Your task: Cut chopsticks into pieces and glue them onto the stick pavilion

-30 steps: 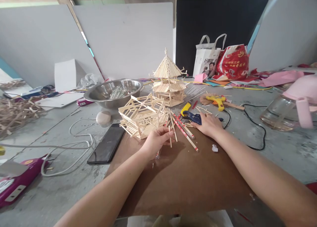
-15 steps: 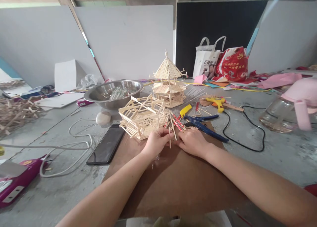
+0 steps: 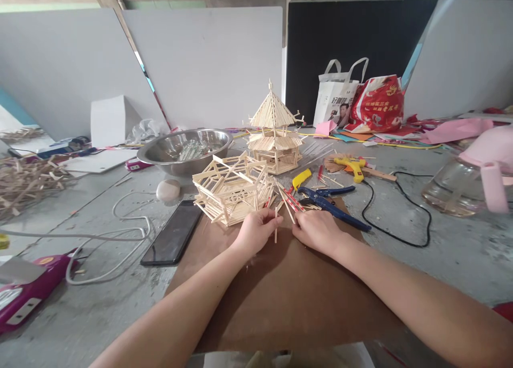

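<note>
Between thumb and fingers, my left hand (image 3: 256, 230) pinches a short wooden stick (image 3: 276, 234) held nearly upright. My right hand (image 3: 318, 229) is closed at the near end of a pile of loose wooden sticks (image 3: 289, 199); its fingertips are partly hidden, so what it holds cannot be made out. Just beyond my left hand stands an open-topped framework of glued sticks (image 3: 230, 191). Behind that rises a small stick pagoda (image 3: 274, 130) with two roof tiers. Blue-handled cutters (image 3: 332, 205) and a yellow-handled tool (image 3: 301, 179) lie past my right hand.
A brown board (image 3: 296, 293) lies under my hands. Left of it are a phone (image 3: 174, 234), a white cable (image 3: 120, 239) and a purple power strip (image 3: 36, 288). A steel bowl (image 3: 184, 167) stands behind. A yellow glue gun (image 3: 352, 167) and a pink-lidded jug (image 3: 457, 189) are rightward.
My right hand has moved slightly right, away from my left hand, leaving a gap between them. My left hand keeps its pinch on the upright stick.
</note>
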`<state>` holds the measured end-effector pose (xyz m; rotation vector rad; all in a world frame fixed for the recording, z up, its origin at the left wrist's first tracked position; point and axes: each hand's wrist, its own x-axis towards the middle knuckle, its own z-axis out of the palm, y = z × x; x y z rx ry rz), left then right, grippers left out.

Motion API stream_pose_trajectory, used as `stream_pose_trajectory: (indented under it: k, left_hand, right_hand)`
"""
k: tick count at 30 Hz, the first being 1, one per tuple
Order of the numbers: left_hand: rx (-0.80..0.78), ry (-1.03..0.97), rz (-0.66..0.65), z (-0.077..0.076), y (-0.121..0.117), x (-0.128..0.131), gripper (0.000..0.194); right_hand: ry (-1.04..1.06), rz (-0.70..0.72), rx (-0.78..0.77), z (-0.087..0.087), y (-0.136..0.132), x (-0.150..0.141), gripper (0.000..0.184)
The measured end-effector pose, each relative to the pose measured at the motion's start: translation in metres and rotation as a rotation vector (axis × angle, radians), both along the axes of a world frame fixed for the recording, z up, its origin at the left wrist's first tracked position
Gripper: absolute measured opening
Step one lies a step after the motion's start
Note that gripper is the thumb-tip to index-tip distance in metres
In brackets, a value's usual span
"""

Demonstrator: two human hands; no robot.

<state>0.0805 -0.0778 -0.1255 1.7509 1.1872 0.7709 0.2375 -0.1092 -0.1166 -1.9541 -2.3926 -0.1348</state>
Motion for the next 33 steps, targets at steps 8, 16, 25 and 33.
stream_pose_trajectory:
  k: [8, 16, 25, 33]
  left_hand:
    - [0.184, 0.16, 0.076, 0.001, 0.009, -0.007, 0.029]
    - [0.195, 0.217, 0.11, 0.005, 0.015, -0.013, 0.031]
    - [0.206, 0.286, 0.22, 0.001, 0.029, -0.018, 0.032]
    - [0.231, 0.285, 0.231, 0.004, 0.031, -0.022, 0.032]
  right_hand:
    - [-0.017, -0.039, -0.045, 0.004, 0.002, 0.008, 0.025]
    - [-0.01, -0.054, -0.066, 0.004, 0.005, 0.013, 0.025]
    - [0.03, -0.142, -0.087, 0.004, 0.008, 0.017, 0.025]
    - [0.025, -0.137, -0.033, -0.001, 0.008, 0.02, 0.028]
